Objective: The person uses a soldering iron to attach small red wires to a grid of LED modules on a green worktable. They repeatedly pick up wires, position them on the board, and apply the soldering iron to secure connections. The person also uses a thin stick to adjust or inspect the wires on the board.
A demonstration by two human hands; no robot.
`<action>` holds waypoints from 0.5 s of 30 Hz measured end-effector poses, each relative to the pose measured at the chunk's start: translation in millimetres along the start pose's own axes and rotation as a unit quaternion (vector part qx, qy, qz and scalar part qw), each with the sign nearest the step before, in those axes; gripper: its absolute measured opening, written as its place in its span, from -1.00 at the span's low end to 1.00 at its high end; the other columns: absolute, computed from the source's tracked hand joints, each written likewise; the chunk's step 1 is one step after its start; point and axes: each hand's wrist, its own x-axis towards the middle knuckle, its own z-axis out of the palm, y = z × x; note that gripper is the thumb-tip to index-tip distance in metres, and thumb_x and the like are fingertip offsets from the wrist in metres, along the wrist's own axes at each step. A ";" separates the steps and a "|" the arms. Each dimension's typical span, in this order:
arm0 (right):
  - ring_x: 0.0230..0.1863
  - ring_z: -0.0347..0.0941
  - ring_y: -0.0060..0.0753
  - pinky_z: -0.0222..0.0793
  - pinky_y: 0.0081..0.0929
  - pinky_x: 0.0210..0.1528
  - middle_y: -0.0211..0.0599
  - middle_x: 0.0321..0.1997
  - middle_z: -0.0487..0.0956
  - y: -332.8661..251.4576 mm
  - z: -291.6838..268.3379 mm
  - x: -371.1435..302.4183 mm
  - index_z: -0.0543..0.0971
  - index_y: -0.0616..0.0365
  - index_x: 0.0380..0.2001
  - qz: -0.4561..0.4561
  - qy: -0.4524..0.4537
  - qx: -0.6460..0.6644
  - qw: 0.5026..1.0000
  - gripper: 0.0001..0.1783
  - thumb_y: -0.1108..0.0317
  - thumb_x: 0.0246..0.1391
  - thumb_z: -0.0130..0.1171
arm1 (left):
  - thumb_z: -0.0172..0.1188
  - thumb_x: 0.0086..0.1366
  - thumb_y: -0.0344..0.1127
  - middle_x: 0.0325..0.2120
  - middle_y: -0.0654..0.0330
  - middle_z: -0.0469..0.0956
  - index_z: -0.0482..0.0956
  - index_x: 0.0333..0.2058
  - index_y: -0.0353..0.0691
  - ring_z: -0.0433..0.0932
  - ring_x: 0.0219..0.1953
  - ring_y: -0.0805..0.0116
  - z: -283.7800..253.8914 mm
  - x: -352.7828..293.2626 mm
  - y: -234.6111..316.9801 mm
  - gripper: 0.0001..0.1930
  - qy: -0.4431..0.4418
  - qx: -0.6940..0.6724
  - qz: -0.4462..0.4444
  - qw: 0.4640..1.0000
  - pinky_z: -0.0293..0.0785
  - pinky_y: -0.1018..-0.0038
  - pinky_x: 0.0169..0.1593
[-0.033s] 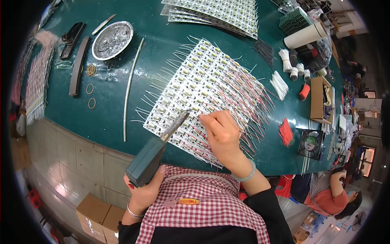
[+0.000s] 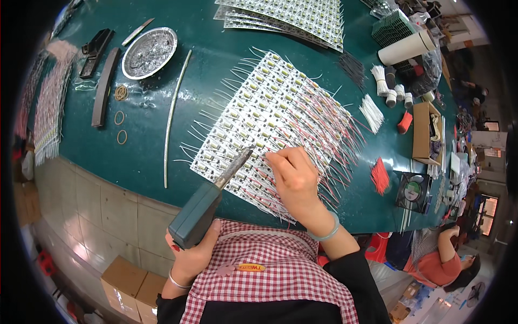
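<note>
A white circuit board panel (image 2: 237, 116) covered with rows of small components lies aslant on the green table. White wires stick out along its left edge, and many red and white wires (image 2: 329, 127) fan out over its right side. My left hand (image 2: 195, 252) is closed around the dark green handle of a soldering iron (image 2: 197, 213), whose metal tip rests at or just over the panel's middle. Close to that tip, my right hand (image 2: 295, 175) pinches what looks like a thin wire; the fingers mostly hide it.
A metal bowl of solder scraps (image 2: 150, 54), rubber bands (image 2: 121, 93) and a long solder rod (image 2: 177, 116) lie to the left. Stacked panels (image 2: 286, 21) sit at the back. Red wires (image 2: 380, 175), a small fan (image 2: 413, 190) and a cardboard box (image 2: 423, 132) are on the right.
The soldering iron has shifted very slightly to the right, along with my left hand. My right hand stays in place.
</note>
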 end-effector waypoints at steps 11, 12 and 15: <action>-0.27 0.45 -0.16 0.44 -0.31 -0.27 -0.20 -0.27 0.51 -1.6 0.1 -0.5 0.62 0.34 -0.21 -0.016 -0.012 -0.027 0.999 -0.65 0.64 -0.19 0.23 | 0.35 0.08 -0.61 -0.30 0.03 0.63 0.62 -0.27 -0.45 0.63 -0.35 0.33 7.4 13.1 1.8 -0.80 -0.051 0.123 0.133 0.982 0.53 0.48 -0.27; -0.27 0.45 -0.16 0.44 -0.31 -0.28 -0.19 -0.27 0.51 -2.4 0.0 0.2 0.62 0.34 -0.21 -0.017 -0.014 -0.025 0.999 -0.64 0.64 -0.20 0.22 | 0.35 0.08 -0.62 -0.31 0.04 0.63 0.62 -0.27 -0.44 0.63 -0.36 0.33 7.0 12.5 1.5 -0.80 -0.051 0.131 0.140 0.980 0.53 0.48 -0.27; -0.26 0.45 -0.15 0.44 -0.33 -0.29 -0.18 -0.27 0.51 -2.1 0.1 -0.6 0.61 0.36 -0.20 -0.018 -0.017 -0.027 0.999 -0.63 0.64 -0.20 0.21 | 0.35 0.06 -0.63 -0.31 0.03 0.63 0.62 -0.28 -0.44 0.62 -0.37 0.34 9.1 13.5 0.9 -0.80 -0.047 0.129 0.136 0.981 0.53 0.48 -0.28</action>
